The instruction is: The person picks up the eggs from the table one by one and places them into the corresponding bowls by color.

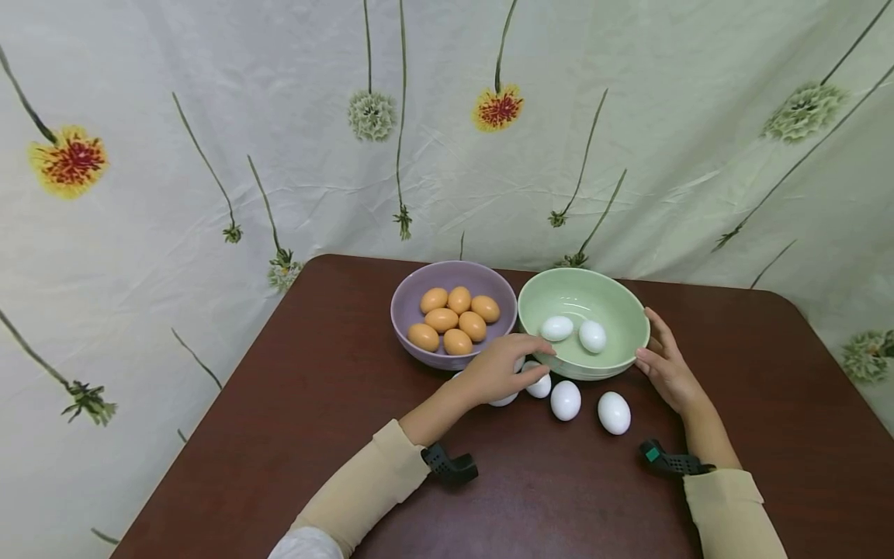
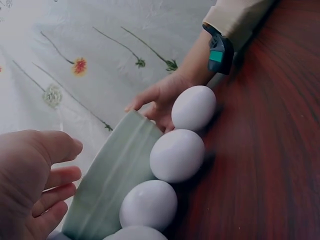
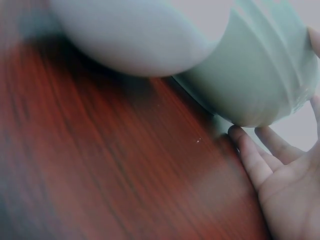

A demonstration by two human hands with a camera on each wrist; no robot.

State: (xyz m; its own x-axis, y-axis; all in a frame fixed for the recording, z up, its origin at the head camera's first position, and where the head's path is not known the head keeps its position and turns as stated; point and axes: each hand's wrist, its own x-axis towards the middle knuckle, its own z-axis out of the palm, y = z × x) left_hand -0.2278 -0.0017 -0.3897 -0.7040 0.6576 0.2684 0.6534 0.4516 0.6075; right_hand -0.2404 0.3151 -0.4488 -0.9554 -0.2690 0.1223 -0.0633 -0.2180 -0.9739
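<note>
A light green bowl (image 1: 632, 314) holds two white eggs (image 1: 592, 336). My left hand (image 1: 497, 366) reaches over its near left side, fingertips right at the rim and thumb apart from the fingers, with nothing held. My right hand (image 1: 667, 371) rests against the bowl's right side. In the right wrist view, the fingers (image 3: 255, 162) of that hand spread out and touch the bowl's outer wall low down. Several white eggs lie on the table in front of the bowl, among them one egg (image 1: 566, 401) in the middle and another (image 1: 615, 412) farthest right. My left hand partly hides others.
A purple bowl (image 1: 401, 303) with several brown eggs (image 1: 441, 319) stands close against the green bowl's left side. Both stand near the far edge of the dark red-brown table (image 1: 293, 404). Behind hangs a pale cloth (image 1: 293, 93) printed with flowers.
</note>
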